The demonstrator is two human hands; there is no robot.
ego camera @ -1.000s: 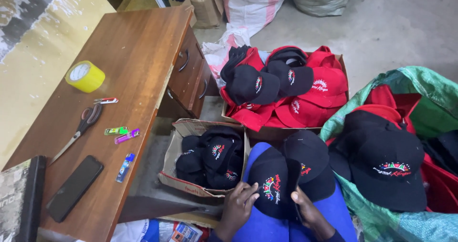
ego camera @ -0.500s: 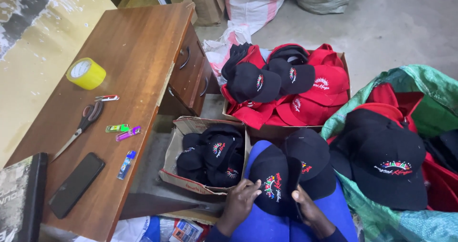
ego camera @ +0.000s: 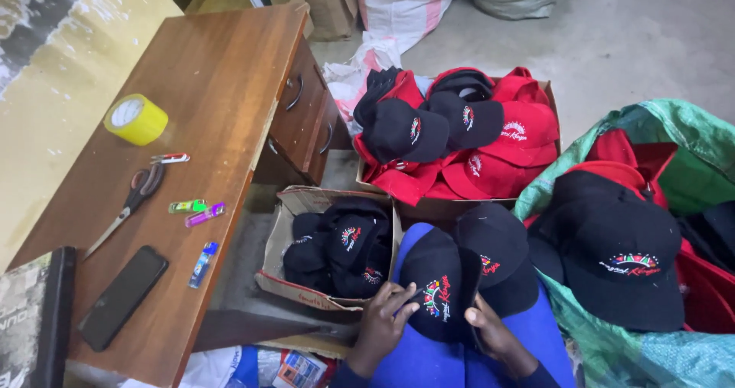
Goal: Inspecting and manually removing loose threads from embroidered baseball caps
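Both hands on one black cap (ego camera: 442,295) with an embroidered front patch, resting on the lap in blue trousers at frame bottom. Left hand (ego camera: 383,323) has fingers curled over the cap's left edge, grip closed on it. Right hand (ego camera: 494,333) pinches the cap's right side near the brim, grip closed on it too.

Landmark = that black cap:
- second black cap (ego camera: 501,259) touching it on the right, partly overlapped
- small cardboard box (ego camera: 287,239) just left of it, packed with more black caps
- larger box of red and black caps (ego camera: 459,139) beyond it, on the floor
- big black cap (ego camera: 616,254) well to its right, on a green sack (ego camera: 689,147)
- wooden bench (ego camera: 218,105) to its far left, carrying a yellow tape roll (ego camera: 135,119), scissors (ego camera: 130,204), phone (ego camera: 122,298), three lighters (ego camera: 195,213)
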